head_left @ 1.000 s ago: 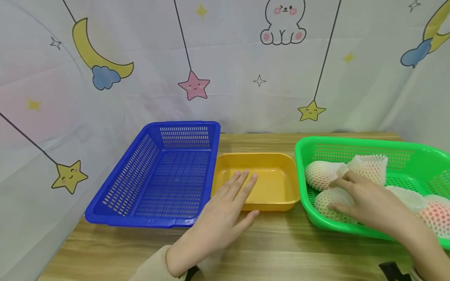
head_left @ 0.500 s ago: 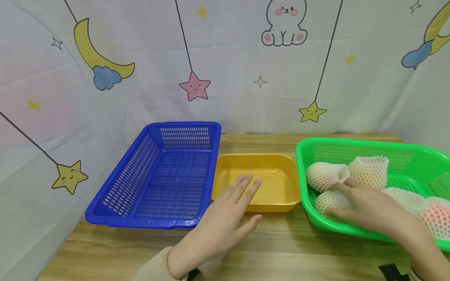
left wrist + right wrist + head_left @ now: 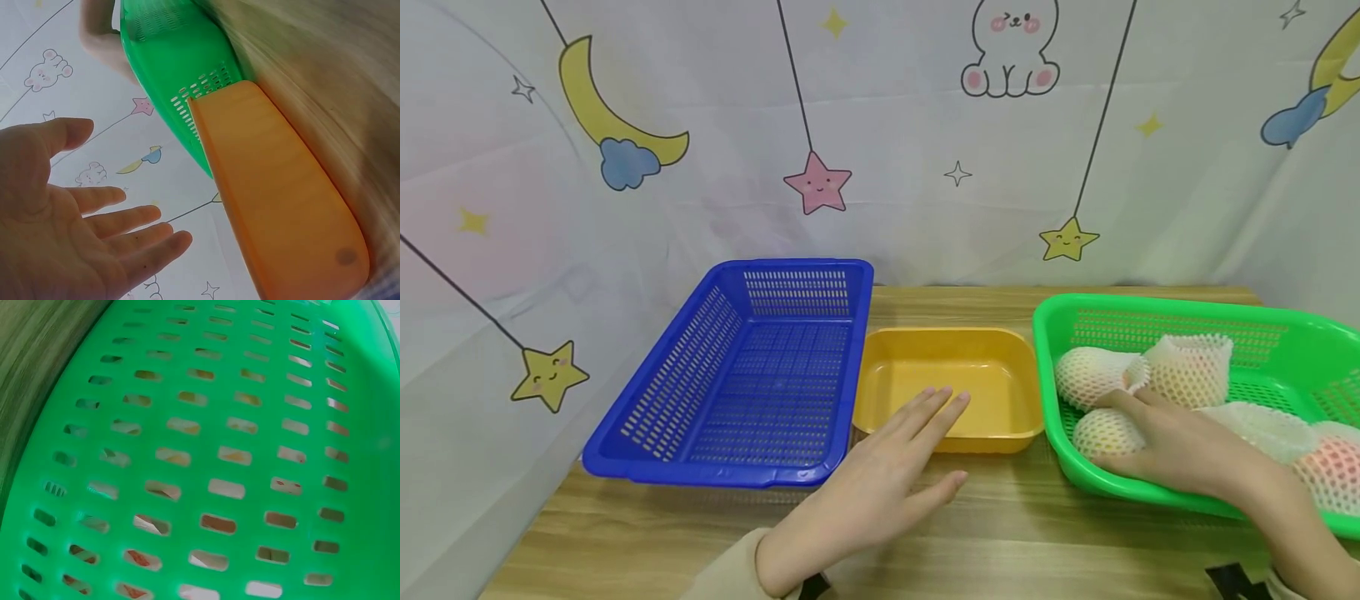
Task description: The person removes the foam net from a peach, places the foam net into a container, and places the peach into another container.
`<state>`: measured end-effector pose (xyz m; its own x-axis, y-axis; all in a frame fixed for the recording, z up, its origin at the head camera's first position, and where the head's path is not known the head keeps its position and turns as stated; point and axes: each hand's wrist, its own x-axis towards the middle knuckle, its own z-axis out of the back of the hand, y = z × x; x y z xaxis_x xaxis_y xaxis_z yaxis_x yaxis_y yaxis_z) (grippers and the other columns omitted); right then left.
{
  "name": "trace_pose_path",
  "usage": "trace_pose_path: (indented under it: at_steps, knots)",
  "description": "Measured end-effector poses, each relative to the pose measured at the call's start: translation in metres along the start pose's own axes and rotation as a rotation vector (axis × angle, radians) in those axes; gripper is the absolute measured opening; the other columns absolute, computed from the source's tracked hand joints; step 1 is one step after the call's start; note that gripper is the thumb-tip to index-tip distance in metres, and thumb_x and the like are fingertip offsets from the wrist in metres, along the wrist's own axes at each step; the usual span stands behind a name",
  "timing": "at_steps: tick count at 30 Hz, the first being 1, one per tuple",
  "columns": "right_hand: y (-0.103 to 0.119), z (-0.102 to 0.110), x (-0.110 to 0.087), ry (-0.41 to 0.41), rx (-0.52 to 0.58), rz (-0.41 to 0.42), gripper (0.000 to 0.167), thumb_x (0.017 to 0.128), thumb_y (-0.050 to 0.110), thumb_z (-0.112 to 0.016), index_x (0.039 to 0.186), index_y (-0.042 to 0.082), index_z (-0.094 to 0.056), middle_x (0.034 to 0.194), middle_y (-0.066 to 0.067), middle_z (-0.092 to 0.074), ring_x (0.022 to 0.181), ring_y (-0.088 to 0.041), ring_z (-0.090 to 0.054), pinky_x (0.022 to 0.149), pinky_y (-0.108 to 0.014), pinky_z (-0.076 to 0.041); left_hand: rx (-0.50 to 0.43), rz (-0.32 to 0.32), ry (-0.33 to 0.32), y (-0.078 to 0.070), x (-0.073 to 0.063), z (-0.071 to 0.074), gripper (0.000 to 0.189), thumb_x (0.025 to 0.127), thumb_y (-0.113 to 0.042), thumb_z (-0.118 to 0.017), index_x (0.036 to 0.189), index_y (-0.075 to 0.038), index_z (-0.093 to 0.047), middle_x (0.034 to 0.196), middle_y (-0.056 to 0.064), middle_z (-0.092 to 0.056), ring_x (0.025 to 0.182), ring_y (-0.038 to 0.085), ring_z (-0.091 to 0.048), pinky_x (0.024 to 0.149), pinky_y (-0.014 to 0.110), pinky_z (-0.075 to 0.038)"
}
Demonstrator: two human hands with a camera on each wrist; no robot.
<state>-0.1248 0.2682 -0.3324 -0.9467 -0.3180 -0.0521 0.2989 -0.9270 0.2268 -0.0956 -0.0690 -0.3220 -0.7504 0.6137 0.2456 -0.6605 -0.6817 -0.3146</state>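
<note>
My right hand [image 3: 1191, 442] is inside the green basket [image 3: 1157, 302]. Thumb and fingers are curled about a round, yellowish fruit in a white foam net [image 3: 1107, 432] near the basket's front left corner. The fruit's kind is hidden by the net. In the right wrist view, the basket's slotted wall [image 3: 206, 444] fills most of the picture and the hand cannot be made out. My left hand [image 3: 872, 492] hovers at the front of the yellow tray [image 3: 951, 444], fingers straight and thumb spread. In the left wrist view the left hand [image 3: 81, 231] shows a bare palm beside the tray [image 3: 275, 194].
More netted fruits lie in the green basket: one at the back left [image 3: 1093, 377], one behind the right hand [image 3: 1191, 371], and a pinkish one at right [image 3: 1333, 467]. A blue basket [image 3: 715, 473] stands left of the tray on the wooden table [image 3: 970, 533].
The right hand has lowered and closed in on the front left netted fruit. My left hand has drifted slightly right and down, fingers still straight. The baskets have stayed put.
</note>
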Motion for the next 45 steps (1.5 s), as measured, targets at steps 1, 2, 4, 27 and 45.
trace_pose_path:
  at_steps: [1,2,4,27,45]
  knots:
    - [-0.001,0.0,0.0,0.003,0.004,0.001,0.067,0.078,0.064,-0.065,0.127,0.019,-0.055,0.126,-0.029,-0.055,0.106,-0.046,-0.06,0.077,-0.06,-0.05,0.0,-0.001,0.0,0.0,0.0,0.0,0.07,0.096,-0.046,-0.051,0.154,-0.027,-0.016,0.158,0.005,-0.03,0.147,0.024,-0.028,0.113,0.044,-0.036]
    - [-0.001,-0.001,0.0,0.005,0.01,0.003,0.066,0.078,0.063,-0.066,0.127,0.019,-0.055,0.126,-0.029,-0.056,0.106,-0.046,-0.06,0.077,-0.06,-0.05,0.0,-0.001,0.0,0.0,0.0,0.0,0.07,0.096,-0.046,-0.051,0.155,-0.027,-0.016,0.158,0.005,-0.03,0.147,0.024,-0.028,0.113,0.044,-0.036]
    - [-0.002,-0.001,0.001,0.009,0.021,0.007,0.065,0.077,0.061,-0.068,0.126,0.02,-0.055,0.125,-0.027,-0.057,0.107,-0.044,-0.06,0.078,-0.059,-0.05,-0.001,-0.002,0.003,0.0,0.0,0.0,0.071,0.096,-0.046,-0.051,0.155,-0.028,-0.015,0.157,0.005,-0.03,0.146,0.024,-0.028,0.113,0.044,-0.036]
    - [-0.006,0.006,0.001,-0.025,0.021,0.063,0.064,0.073,0.059,-0.072,0.125,0.026,-0.056,0.128,-0.023,-0.058,0.107,-0.039,-0.062,0.082,-0.058,-0.05,-0.014,0.001,0.006,0.001,0.0,0.0,0.071,0.096,-0.045,-0.052,0.154,-0.029,-0.015,0.155,0.003,-0.035,0.144,0.023,-0.033,0.112,0.044,-0.038]
    - [-0.004,0.023,-0.009,-0.087,0.013,0.051,0.073,0.073,0.064,-0.07,0.13,0.022,-0.051,0.132,-0.026,-0.053,0.104,-0.038,-0.063,0.075,-0.053,-0.052,-0.045,0.024,0.019,0.002,0.001,0.002,0.073,0.095,-0.044,-0.053,0.154,-0.032,-0.012,0.156,0.0,-0.033,0.141,0.02,-0.039,0.107,0.043,-0.044]
